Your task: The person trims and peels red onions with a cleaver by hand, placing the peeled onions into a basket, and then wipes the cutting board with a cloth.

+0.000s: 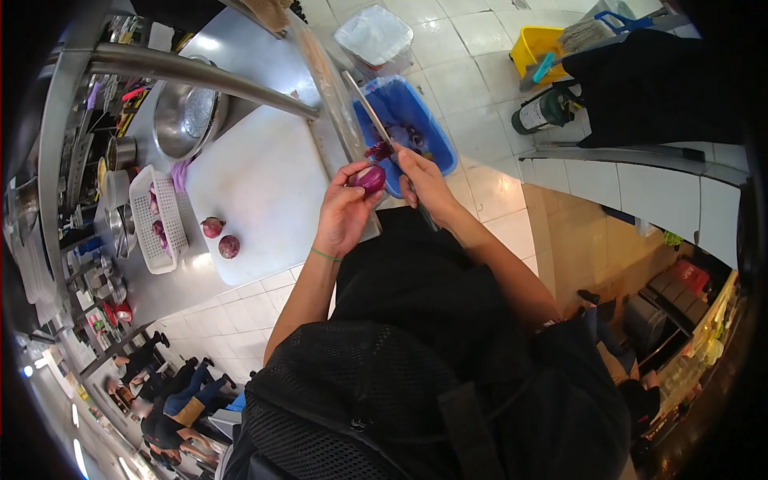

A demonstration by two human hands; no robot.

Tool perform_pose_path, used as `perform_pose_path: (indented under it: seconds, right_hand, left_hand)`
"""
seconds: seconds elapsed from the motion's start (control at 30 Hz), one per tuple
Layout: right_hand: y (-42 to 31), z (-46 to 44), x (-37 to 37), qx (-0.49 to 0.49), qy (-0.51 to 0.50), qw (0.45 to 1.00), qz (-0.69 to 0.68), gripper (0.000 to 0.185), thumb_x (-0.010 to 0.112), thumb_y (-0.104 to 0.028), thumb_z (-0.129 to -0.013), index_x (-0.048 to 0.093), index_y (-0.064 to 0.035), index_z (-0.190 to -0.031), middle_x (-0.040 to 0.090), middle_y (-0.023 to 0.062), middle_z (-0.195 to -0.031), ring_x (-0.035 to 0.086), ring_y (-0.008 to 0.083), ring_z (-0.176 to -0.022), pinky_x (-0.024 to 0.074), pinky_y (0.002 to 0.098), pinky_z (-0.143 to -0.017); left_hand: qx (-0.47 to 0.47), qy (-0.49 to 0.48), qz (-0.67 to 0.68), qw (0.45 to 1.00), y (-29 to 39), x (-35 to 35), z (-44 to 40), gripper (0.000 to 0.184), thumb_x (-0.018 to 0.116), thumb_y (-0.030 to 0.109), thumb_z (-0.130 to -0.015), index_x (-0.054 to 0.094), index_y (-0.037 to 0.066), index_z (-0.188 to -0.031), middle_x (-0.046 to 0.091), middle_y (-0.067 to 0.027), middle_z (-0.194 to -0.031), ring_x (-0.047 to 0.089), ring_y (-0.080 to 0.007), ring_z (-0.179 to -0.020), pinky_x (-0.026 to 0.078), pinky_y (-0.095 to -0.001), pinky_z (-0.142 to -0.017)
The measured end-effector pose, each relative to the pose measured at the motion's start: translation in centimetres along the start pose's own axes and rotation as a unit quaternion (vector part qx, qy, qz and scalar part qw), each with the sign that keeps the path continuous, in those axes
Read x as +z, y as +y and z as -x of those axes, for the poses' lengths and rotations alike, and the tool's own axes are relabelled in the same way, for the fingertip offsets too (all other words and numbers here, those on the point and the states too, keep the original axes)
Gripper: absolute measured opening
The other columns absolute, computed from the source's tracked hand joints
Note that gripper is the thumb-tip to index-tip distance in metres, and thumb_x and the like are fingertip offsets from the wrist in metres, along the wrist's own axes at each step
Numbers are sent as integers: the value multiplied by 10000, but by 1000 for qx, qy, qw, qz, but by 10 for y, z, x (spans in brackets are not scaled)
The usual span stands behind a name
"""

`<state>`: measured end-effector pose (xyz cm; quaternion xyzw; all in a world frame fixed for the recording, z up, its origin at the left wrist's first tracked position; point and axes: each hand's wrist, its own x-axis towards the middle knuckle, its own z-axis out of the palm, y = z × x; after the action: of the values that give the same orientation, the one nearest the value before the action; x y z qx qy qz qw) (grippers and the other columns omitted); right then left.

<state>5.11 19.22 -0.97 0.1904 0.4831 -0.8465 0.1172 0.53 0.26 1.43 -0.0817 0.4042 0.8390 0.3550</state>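
A red onion (369,180) sits in the fingers of my left hand (344,212), its glossy purple side showing. My right hand (424,182) is wrapped round the handle of a knife (370,106), whose long blade points up and away from me. A dark strip of onion skin (379,150) hangs between the blade and the onion. Both hands are over the near rim of a blue bin (445,144), which has onion peelings inside. On the white cutting board (264,176) to the left lie two unpeeled red onions, one (212,227) just beyond the other (229,246).
Left of the board stands a white perforated basket (170,232) with several onions, near a steel bowl (172,132). A steel rail (200,74) crosses above the counter. Beyond the bin is a lidded tub (374,36). A green gas cylinder (544,112) stands right. Other people are at lower left.
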Motion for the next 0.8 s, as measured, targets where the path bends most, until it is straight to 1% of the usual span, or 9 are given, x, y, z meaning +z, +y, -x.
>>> perform_pose_path:
  seconds: [0.13, 0.23, 0.3, 0.4, 0.53, 0.6, 0.67, 0.73, 0.8]
  right_hand:
    - [-1, -5, 0, 4, 11, 1000, 28, 604, 501, -457, -1088, 479, -25, -1509, 455, -46, -614, 390, 36, -469, 308, 224, -435]
    - [-8, -2, 4, -8, -17, 1000, 16, 605, 506, -464, -1084, 487, -31, -1507, 463, -46, -619, 399, 34, -473, 306, 224, -435]
    - [-14, 0, 6, -22, -4, 1000, 16, 602, 518, -461, -1081, 493, -34, -1504, 462, -48, -618, 404, 34, -479, 305, 223, -438]
    - [-11, -12, 0, -9, -6, 1000, 8, 611, 554, -464, -1065, 505, -34, -1497, 458, -58, -633, 396, 33, -494, 296, 223, -450]
    - [10, -30, 2, 12, -4, 1000, 25, 619, 586, -468, -1049, 513, -47, -1497, 449, -69, -651, 387, 32, -509, 291, 232, -460]
    - [14, -35, 3, 14, 20, 999, 41, 611, 608, -467, -1038, 527, -67, -1493, 442, -78, -667, 379, 34, -516, 289, 242, -467]
    - [13, -36, -1, 19, 38, 998, 38, 606, 595, -477, -1041, 532, -74, -1490, 438, -74, -654, 383, 40, -510, 295, 245, -466]
    - [10, -35, -8, 25, 57, 997, 35, 602, 583, -486, -1045, 537, -81, -1488, 435, -70, -642, 388, 47, -505, 300, 248, -465]
    - [5, -32, -16, 63, -8, 996, 54, 648, 523, -529, -1058, 481, -86, -1530, 426, -51, -608, 396, 66, -489, 308, 250, -458]
  left_hand:
    - [8, 8, -2, 1000, -6, -3, -3, 429, 618, 104, -920, 530, 14, -1330, 606, -162, -1277, 627, -303, -1160, 508, -381, -1019]
    - [5, 34, 26, 999, 1, 0, -2, 405, 604, 93, -940, 536, 27, -1333, 608, -155, -1275, 629, -285, -1155, 512, -396, -1013]
    - [10, 60, -79, 995, 4, 2, -7, 411, 613, 64, -942, 528, 38, -1344, 604, -151, -1284, 629, -262, -1148, 517, -413, -1006]
    - [25, 84, -97, 991, 10, 21, -4, 446, 629, 34, -935, 495, 51, -1359, 601, -146, -1271, 629, -237, -1132, 521, -417, -992]
    - [9, 91, -104, 990, 4, 5, -4, 491, 645, 16, -912, 459, 58, -1364, 599, -144, -1250, 629, -237, -1114, 521, -414, -985]
    - [7, 102, -111, 989, 1, -8, -2, 500, 644, 18, -907, 442, 64, -1363, 601, -139, -1226, 629, -240, -1109, 519, -412, -984]
    - [2, 107, -124, 987, 0, -20, 3, 485, 643, 23, -905, 452, 62, -1350, 605, -137, -1224, 629, -244, -1111, 521, -411, -983]
    - [-4, 112, -134, 985, 5, -14, 8, 470, 643, 29, -903, 463, 60, -1336, 609, -135, -1222, 629, -248, -1113, 522, -409, -981]
    - [-33, 108, -69, 991, 12, -5, 12, 452, 628, 42, -921, 476, 56, -1346, 623, -132, -1230, 631, -246, -1115, 531, -402, -971]
